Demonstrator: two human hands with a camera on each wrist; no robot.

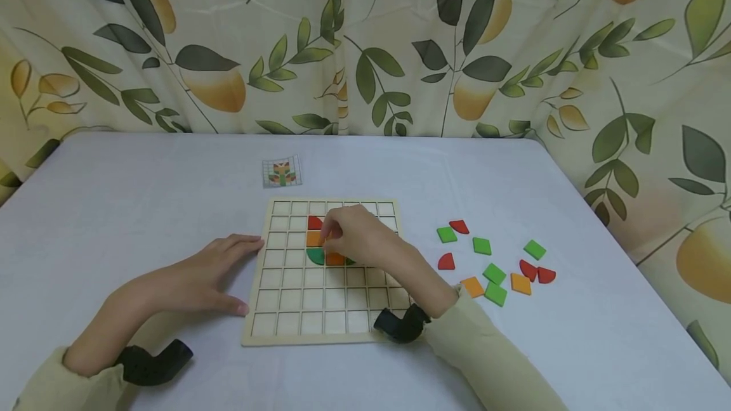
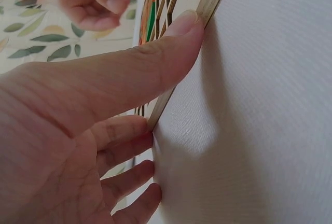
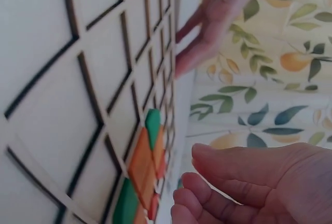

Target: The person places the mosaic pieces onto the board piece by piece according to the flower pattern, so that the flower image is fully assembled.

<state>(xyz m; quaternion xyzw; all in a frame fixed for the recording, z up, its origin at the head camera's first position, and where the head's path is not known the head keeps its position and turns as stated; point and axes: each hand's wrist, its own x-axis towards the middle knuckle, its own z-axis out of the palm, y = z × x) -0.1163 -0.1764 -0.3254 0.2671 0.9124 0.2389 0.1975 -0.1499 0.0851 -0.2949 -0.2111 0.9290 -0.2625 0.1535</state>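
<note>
A pale wooden grid board (image 1: 291,300) lies on the table, with several coloured pieces in its cells. Among them are a red quarter-round piece (image 1: 315,223), an orange square (image 1: 314,238) and a green quarter-round piece (image 1: 316,257). My left hand (image 1: 197,274) touches the board's left edge, thumb and fingers spread and fairly straight. Above the coloured pieces hovers my right hand (image 1: 365,236), fingers loosely bent. In the right wrist view, nothing shows between the thumb (image 3: 233,164) and the fingers. That hand hides part of the upper cells in the head view.
Loose pieces lie right of the board, among them a green square (image 1: 482,246), a red quarter-round piece (image 1: 447,262) and an orange square (image 1: 521,283). A small pattern card (image 1: 282,172) lies beyond the board. A leaf-patterned curtain (image 1: 365,49) hangs behind the table.
</note>
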